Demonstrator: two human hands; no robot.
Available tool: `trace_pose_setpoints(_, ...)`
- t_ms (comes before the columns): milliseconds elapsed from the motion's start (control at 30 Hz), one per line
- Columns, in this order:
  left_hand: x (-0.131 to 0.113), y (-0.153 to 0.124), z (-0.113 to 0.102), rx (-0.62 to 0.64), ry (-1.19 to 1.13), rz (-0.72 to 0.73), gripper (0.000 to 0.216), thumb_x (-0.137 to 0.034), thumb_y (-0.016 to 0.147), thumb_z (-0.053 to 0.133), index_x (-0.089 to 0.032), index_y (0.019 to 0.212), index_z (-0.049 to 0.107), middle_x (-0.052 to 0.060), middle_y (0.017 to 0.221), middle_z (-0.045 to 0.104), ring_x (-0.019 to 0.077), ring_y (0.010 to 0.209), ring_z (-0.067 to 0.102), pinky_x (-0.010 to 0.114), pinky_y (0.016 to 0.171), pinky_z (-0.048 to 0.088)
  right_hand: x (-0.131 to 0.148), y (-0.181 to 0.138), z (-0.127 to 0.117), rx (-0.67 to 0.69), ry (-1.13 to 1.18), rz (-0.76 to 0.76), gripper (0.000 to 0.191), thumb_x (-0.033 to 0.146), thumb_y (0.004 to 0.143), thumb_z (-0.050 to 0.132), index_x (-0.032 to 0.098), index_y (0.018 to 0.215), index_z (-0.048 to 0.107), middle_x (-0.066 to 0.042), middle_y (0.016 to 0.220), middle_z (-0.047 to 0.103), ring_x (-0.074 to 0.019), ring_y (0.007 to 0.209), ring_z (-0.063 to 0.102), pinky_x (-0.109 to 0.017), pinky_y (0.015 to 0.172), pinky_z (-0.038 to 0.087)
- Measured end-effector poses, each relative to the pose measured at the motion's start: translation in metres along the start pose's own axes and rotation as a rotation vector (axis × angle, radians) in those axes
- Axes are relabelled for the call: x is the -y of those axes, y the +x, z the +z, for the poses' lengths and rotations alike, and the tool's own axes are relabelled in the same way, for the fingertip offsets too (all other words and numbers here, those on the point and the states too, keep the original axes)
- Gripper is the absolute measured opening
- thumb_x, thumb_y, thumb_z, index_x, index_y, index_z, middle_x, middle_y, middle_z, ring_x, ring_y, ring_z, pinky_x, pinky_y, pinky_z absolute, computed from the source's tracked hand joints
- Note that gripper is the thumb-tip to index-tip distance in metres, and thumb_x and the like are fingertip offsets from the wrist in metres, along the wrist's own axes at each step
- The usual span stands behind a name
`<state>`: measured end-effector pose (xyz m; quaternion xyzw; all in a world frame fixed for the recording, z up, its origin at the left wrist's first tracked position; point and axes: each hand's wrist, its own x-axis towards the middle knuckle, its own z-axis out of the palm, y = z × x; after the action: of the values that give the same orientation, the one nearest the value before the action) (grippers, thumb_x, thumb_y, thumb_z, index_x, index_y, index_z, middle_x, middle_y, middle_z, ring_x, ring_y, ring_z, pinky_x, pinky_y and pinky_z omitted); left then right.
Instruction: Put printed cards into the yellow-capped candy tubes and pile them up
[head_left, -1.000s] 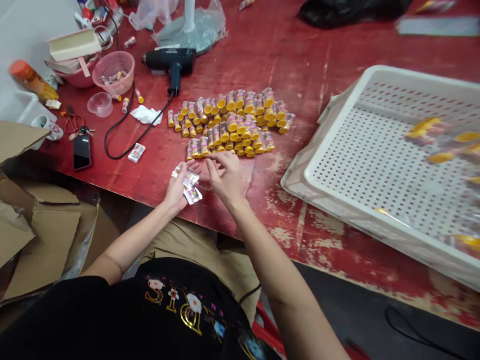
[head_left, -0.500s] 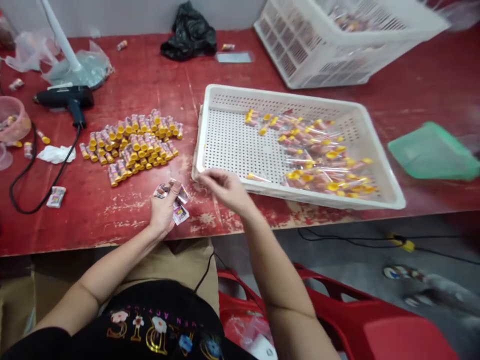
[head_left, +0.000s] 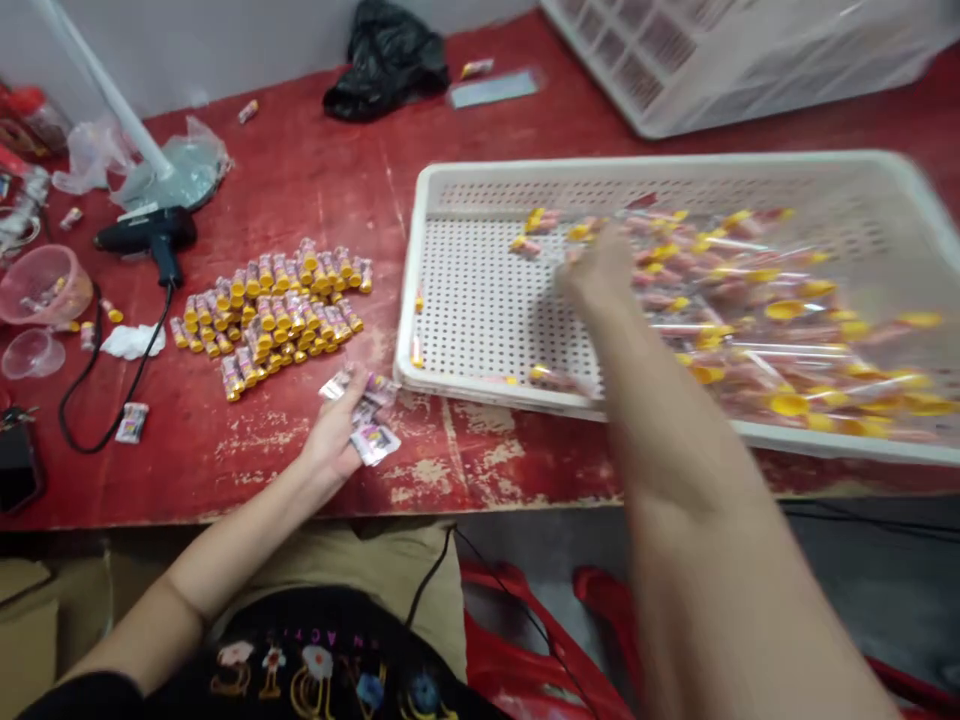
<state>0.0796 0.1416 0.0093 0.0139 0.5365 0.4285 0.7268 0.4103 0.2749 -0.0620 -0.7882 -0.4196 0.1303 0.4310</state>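
My left hand point(head_left: 335, 436) rests near the front edge of the red table point(head_left: 315, 180) and holds a small stack of printed labels point(head_left: 369, 430). My right hand point(head_left: 600, 275) reaches out over the white perforated tray point(head_left: 465, 300), blurred by motion, just short of the clear-wrapped tubes with yellow caps point(head_left: 757, 300) piled in it. Whether its fingers hold anything cannot be made out. A heap of small yellow-capped bottles point(head_left: 277, 305) lies on the table beyond my left hand.
A black heat gun point(head_left: 150, 235) with its cord lies at the left beside a pink bowl point(head_left: 41, 285). A second white basket point(head_left: 720, 60) stands at the back right, a black bag point(head_left: 386, 55) at the back. A red plastic chair point(head_left: 525, 640) is below the table.
My right hand has gone from near the labels, past the tray's front rim, out over the tray to the wrapped tubes. The view swung right. My left hand kept the labels.
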Motion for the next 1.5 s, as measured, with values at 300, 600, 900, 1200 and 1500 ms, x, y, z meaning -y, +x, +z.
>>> trace_pose_setpoints(300,0.010,-0.029,-0.010,0.109,-0.084,-0.092,0.033,-0.029,0.076,0.087,-0.015,0.075,0.056,-0.004,0.059,0.063,0.0057,0.039,0.052,0.019,0.043,0.045,0.082,-0.273,-0.104,0.409,0.494,-0.381,0.032,0.019,0.085,0.075,0.029,0.115,0.076,-0.005,0.110,0.076,-0.0204,0.101,0.072,-0.037,0.085,0.059)
trace_pose_setpoints(600,0.027,-0.059,-0.036,0.222,0.031,0.022,0.037,-0.034,0.072,0.089,-0.016,0.076,0.057,-0.005,0.061,0.062,0.0075,0.041,0.054,0.021,0.043,0.044,0.087,-0.311,-0.118,0.395,0.327,-0.576,0.049,0.009,0.083,0.074,0.032,0.126,0.072,-0.006,0.116,0.074,-0.0190,0.102,0.071,-0.032,0.085,0.059)
trace_pose_setpoints(900,0.036,-0.073,-0.056,0.370,0.158,0.147,0.048,-0.041,0.056,0.096,-0.014,0.081,0.065,0.000,0.071,0.068,0.0077,0.051,0.058,0.022,0.052,0.049,0.084,-0.335,-0.100,0.437,0.473,-0.473,0.046,0.017,0.091,0.067,0.035,0.133,0.068,-0.007,0.130,0.071,-0.0218,0.109,0.072,-0.038,0.090,0.063)
trace_pose_setpoints(1200,0.025,-0.067,-0.086,0.348,0.212,0.295,0.063,-0.051,0.050,0.095,-0.013,0.096,0.072,0.000,0.075,0.069,0.0087,0.057,0.058,0.023,0.054,0.048,0.111,-0.355,-0.041,0.212,0.605,-0.405,0.025,0.019,0.084,0.075,0.033,0.105,0.080,-0.004,0.100,0.079,-0.0213,0.094,0.075,-0.041,0.085,0.063)
trace_pose_setpoints(1500,-0.022,-0.020,-0.144,0.068,-0.036,0.360,0.044,-0.049,0.069,0.087,-0.014,0.089,0.068,0.003,0.078,0.072,0.0108,0.059,0.064,0.020,0.052,0.046,0.131,-0.346,0.077,0.461,0.639,-0.395,0.018,0.029,0.089,0.070,0.026,0.104,0.080,-0.006,0.097,0.077,-0.0194,0.086,0.073,-0.036,0.075,0.061)
